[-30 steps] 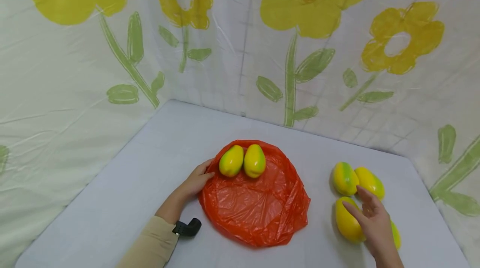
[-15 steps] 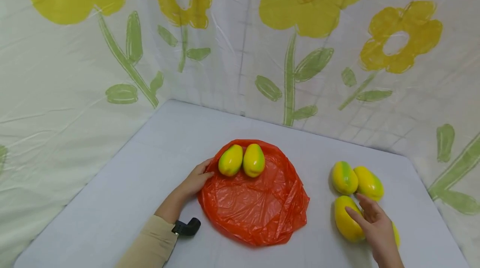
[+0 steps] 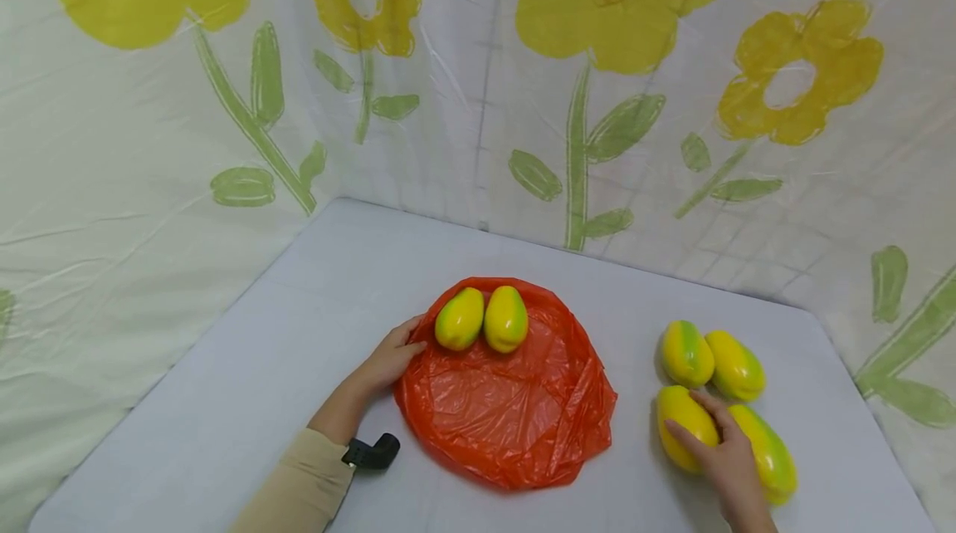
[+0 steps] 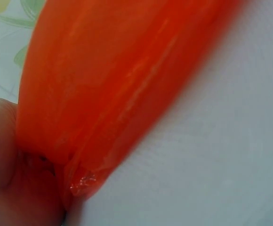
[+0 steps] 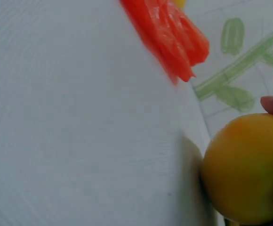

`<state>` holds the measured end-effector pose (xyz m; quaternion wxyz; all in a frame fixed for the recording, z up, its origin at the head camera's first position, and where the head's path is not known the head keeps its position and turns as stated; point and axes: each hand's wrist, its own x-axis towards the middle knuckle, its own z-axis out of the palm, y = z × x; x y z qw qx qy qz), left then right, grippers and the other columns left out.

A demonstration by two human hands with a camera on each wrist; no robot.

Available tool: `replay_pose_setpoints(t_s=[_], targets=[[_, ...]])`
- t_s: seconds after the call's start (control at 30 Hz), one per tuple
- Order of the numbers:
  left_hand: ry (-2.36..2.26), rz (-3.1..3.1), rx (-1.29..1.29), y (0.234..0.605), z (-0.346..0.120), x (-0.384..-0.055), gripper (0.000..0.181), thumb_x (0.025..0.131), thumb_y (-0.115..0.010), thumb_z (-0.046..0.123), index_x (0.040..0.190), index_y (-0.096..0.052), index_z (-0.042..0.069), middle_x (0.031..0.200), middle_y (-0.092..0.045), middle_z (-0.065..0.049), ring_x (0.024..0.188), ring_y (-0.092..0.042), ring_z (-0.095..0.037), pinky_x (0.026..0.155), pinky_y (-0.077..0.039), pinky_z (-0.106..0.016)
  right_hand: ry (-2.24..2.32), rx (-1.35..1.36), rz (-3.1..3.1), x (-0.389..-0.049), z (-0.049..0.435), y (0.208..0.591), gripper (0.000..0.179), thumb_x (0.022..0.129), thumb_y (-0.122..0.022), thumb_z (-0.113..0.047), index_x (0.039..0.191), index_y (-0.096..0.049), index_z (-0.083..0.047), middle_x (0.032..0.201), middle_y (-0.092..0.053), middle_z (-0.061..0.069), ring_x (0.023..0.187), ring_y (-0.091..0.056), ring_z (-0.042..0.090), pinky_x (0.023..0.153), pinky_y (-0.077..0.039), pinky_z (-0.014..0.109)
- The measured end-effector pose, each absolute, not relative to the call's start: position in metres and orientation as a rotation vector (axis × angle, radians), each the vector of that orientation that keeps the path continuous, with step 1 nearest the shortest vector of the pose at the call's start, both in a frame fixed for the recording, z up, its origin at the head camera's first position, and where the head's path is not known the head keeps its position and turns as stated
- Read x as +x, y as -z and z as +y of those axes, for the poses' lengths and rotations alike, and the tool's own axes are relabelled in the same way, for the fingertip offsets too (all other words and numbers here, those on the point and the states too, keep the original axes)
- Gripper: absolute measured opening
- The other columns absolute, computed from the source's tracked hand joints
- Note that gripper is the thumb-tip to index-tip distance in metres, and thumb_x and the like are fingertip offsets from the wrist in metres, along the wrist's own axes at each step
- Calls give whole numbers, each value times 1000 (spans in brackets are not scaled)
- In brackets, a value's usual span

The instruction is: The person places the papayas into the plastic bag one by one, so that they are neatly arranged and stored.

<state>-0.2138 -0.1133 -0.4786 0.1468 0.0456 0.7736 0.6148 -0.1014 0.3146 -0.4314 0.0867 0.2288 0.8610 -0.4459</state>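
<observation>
The right hand (image 3: 720, 454) is curling partway round a yellow fruit (image 3: 683, 425), its thumb lying along the near left side and its fingers bending over the right, so the grip is standing only as wide as the fruit; whether the fruit is resting on the table (image 3: 299, 309) or rising off it, I cannot tell. The left hand (image 3: 392, 359) is pinching the left edge of a red bag (image 3: 515, 425), thumb inside the rim and the other fingers mostly hiding behind the plastic. In the left wrist view the bag is bunching up against that hand.

The bag is lying wide open between the two hands, and just to the right of the left hand two fruits (image 3: 506, 320) are sitting side by side inside it. Just beyond the right hand two more fruits (image 3: 687, 354) are lying close together, and another green-striped fruit (image 3: 769, 458) is lying just to its right.

Behind the left hand, a black wristband (image 3: 373, 454) is circling the wrist beside a beige sleeve (image 3: 299, 479). Well beyond both hands, a pale curtain (image 3: 459, 101) with painted yellow flowers is hanging behind the table.
</observation>
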Motion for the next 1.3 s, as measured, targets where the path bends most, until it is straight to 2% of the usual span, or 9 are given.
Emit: replay_pose_setpoints(t_s=[0.13, 0.37, 1.0, 1.3], targets=[[-1765, 2237, 136, 479, -114, -214, 51, 95, -40, 6, 145, -32, 10, 148, -36, -13, 130, -43, -30, 103, -42, -43, 1290, 682, 2581, -104, 308, 437, 103, 75, -64, -61, 151, -9, -17, 153, -13, 22, 126, -22, 42, 105, -23, 64], [-1775, 2237, 154, 479, -115, -215, 51, 95, -40, 5, 145, -32, 9, 148, -36, -13, 132, -40, -30, 105, -39, -45, 1290, 717, 2588, -104, 306, 441, 104, 76, -65, -59, 151, -7, -17, 151, -14, 22, 124, -22, 42, 104, -25, 65], [-1758, 2233, 136, 477, -112, -213, 51, 95, -40, 6, 145, -31, 11, 148, -37, -12, 127, -46, -29, 98, -46, -41, 1319, 781, 2550, -104, 306, 444, 105, 76, -64, -60, 151, -5, -17, 150, -13, 22, 122, -22, 42, 105, -25, 64], [-1769, 2232, 116, 478, -112, -213, 51, 95, -41, 6, 145, -33, 12, 147, -38, -11, 125, -48, -28, 96, -48, -40, 1314, 718, 2579, -103, 306, 430, 103, 77, -59, -64, 151, -3, -20, 151, -12, 23, 125, -22, 43, 103, -25, 63]])
